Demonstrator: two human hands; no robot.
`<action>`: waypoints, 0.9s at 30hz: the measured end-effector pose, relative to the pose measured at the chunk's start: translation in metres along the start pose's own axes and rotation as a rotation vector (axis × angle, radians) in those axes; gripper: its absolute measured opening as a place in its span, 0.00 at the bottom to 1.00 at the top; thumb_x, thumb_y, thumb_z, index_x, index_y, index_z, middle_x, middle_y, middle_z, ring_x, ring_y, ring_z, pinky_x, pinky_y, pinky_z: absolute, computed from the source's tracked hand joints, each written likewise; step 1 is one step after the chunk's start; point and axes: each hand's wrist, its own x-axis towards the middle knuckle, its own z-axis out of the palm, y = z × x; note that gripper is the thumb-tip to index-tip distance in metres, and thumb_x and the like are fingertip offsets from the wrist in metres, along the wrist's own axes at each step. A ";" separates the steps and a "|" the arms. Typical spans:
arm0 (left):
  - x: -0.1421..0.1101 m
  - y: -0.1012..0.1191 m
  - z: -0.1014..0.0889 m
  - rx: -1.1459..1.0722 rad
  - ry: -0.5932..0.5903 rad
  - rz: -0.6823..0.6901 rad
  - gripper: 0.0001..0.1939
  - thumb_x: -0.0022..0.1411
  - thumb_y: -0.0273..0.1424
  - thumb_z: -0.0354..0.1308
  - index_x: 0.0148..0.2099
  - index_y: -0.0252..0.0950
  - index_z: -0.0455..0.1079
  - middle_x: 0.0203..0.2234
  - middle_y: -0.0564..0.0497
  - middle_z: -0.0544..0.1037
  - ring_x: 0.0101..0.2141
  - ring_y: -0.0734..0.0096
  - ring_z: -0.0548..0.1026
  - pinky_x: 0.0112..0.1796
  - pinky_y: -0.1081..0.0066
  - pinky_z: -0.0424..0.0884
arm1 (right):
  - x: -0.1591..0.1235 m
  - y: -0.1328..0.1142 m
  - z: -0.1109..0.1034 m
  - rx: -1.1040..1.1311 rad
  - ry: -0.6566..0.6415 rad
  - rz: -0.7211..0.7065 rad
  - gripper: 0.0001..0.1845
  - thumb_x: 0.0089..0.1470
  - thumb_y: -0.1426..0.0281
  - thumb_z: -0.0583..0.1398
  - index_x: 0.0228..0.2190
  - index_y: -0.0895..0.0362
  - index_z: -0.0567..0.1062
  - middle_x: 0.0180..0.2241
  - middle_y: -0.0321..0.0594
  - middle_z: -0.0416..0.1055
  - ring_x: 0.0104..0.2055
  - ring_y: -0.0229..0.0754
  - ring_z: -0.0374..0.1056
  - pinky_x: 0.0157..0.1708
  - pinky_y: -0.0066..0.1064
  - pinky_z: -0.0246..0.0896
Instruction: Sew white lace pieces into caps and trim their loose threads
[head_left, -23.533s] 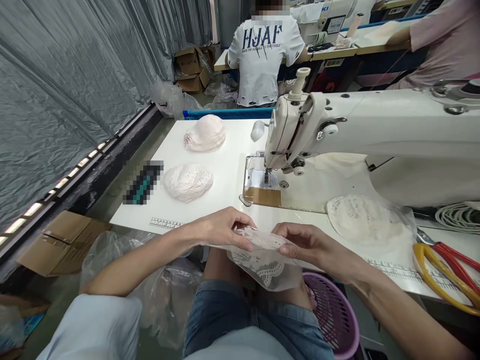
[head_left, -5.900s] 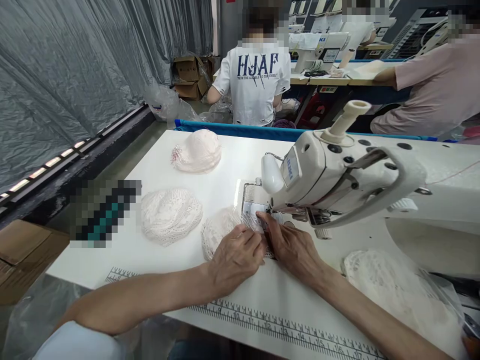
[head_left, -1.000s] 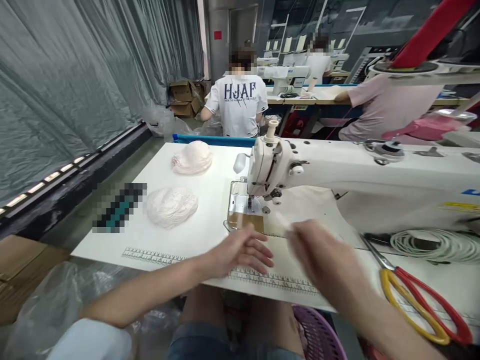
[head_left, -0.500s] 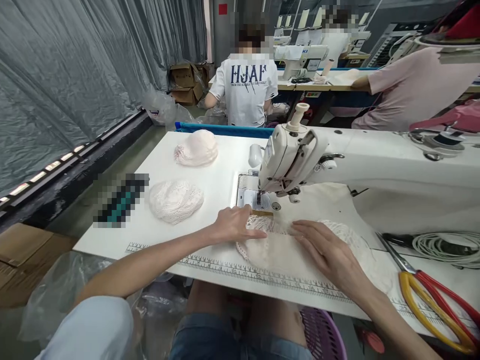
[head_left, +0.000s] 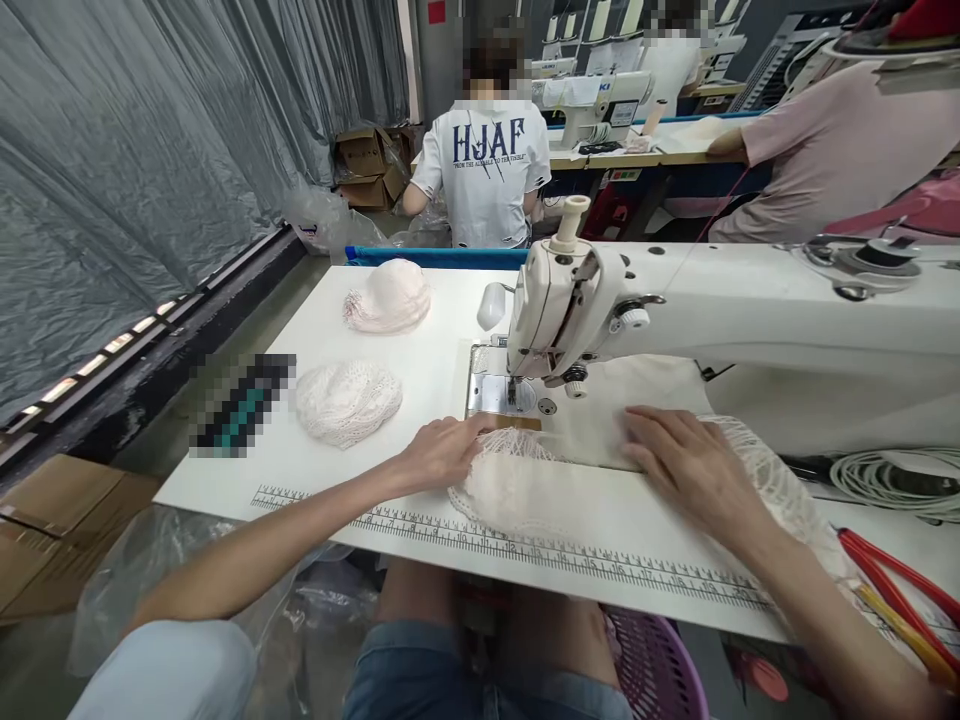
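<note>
A white lace-edged fabric piece (head_left: 514,490) lies on the table just in front of the sewing machine's needle plate (head_left: 491,393). My left hand (head_left: 446,452) is at its upper left edge, the fingers drawn together on the lace; the thumb is mostly hidden. Further right, my right hand (head_left: 686,465) lies palm down with fingers stretched out, over the edge of a cream cloth (head_left: 637,385). More white lace (head_left: 780,480) runs beside and under the right wrist. The presser foot (head_left: 512,390) is behind the fabric piece, apart from it.
Two lace cup-shaped pieces, one pinkish (head_left: 390,295) and one white (head_left: 349,402), lie at the left. The machine head (head_left: 555,300) stands over the table. Red-handled scissors (head_left: 892,580) and a coiled cable (head_left: 892,480) are at the right. Co-workers sit ahead.
My right hand has moved right, off the fabric piece, and the lace beside it has shifted right too. My left hand's fingers have drawn together at the piece's edge.
</note>
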 end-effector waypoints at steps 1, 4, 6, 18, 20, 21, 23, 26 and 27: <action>-0.002 0.000 -0.001 -0.009 -0.011 -0.002 0.18 0.64 0.28 0.40 0.56 0.39 0.55 0.25 0.53 0.70 0.27 0.69 0.69 0.27 0.73 0.60 | 0.006 -0.011 -0.001 0.078 -0.013 -0.013 0.24 0.61 0.57 0.46 0.47 0.60 0.69 0.47 0.51 0.69 0.48 0.54 0.64 0.43 0.46 0.60; -0.007 0.004 -0.003 0.018 -0.012 -0.028 0.21 0.64 0.25 0.42 0.59 0.39 0.53 0.34 0.49 0.72 0.34 0.66 0.71 0.32 0.70 0.64 | 0.027 -0.049 -0.001 0.327 -0.076 -0.100 0.22 0.59 0.57 0.51 0.49 0.56 0.67 0.50 0.49 0.67 0.50 0.51 0.63 0.43 0.43 0.60; -0.009 0.008 -0.003 0.093 0.086 -0.037 0.24 0.63 0.25 0.45 0.61 0.37 0.51 0.41 0.45 0.71 0.41 0.63 0.70 0.38 0.67 0.65 | 0.040 -0.069 0.002 0.434 -0.078 -0.117 0.15 0.60 0.61 0.51 0.42 0.55 0.71 0.47 0.47 0.69 0.48 0.50 0.64 0.42 0.43 0.61; -0.005 0.017 -0.003 -0.627 0.137 0.131 0.15 0.66 0.37 0.45 0.39 0.34 0.69 0.22 0.54 0.72 0.25 0.74 0.72 0.31 0.73 0.67 | 0.034 -0.105 -0.045 0.909 -0.290 0.254 0.11 0.59 0.61 0.52 0.34 0.55 0.67 0.20 0.32 0.67 0.19 0.34 0.62 0.20 0.26 0.58; -0.013 0.014 -0.010 -0.765 0.015 0.106 0.15 0.65 0.39 0.47 0.40 0.34 0.68 0.19 0.55 0.70 0.20 0.77 0.71 0.26 0.75 0.66 | 0.029 -0.109 -0.049 0.957 -0.328 0.268 0.13 0.58 0.59 0.53 0.28 0.55 0.67 0.20 0.33 0.65 0.21 0.35 0.62 0.21 0.26 0.57; -0.016 0.013 -0.013 -0.810 -0.043 0.089 0.15 0.64 0.40 0.48 0.39 0.33 0.67 0.19 0.56 0.70 0.18 0.78 0.70 0.25 0.76 0.66 | 0.028 -0.111 -0.050 0.990 -0.337 0.280 0.15 0.57 0.59 0.53 0.25 0.55 0.66 0.19 0.33 0.64 0.22 0.35 0.62 0.21 0.26 0.56; -0.017 0.012 -0.020 -0.862 -0.146 0.056 0.16 0.63 0.42 0.48 0.39 0.33 0.66 0.20 0.55 0.71 0.15 0.80 0.69 0.23 0.76 0.65 | 0.027 -0.112 -0.051 1.096 -0.347 0.331 0.18 0.58 0.57 0.52 0.23 0.55 0.65 0.17 0.32 0.62 0.21 0.34 0.60 0.21 0.26 0.56; -0.006 0.010 -0.025 -0.713 -0.179 0.008 0.16 0.64 0.41 0.46 0.39 0.33 0.65 0.23 0.53 0.73 0.16 0.79 0.69 0.24 0.74 0.66 | 0.031 -0.108 -0.042 1.138 -0.331 0.440 0.16 0.60 0.56 0.49 0.31 0.55 0.65 0.13 0.27 0.57 0.15 0.33 0.53 0.17 0.25 0.51; 0.001 0.010 -0.025 -0.557 -0.136 -0.018 0.15 0.64 0.40 0.45 0.37 0.34 0.66 0.24 0.53 0.73 0.19 0.77 0.70 0.25 0.74 0.66 | 0.034 -0.106 -0.036 1.042 -0.309 0.449 0.16 0.60 0.56 0.48 0.33 0.55 0.64 0.12 0.26 0.56 0.14 0.33 0.52 0.16 0.25 0.49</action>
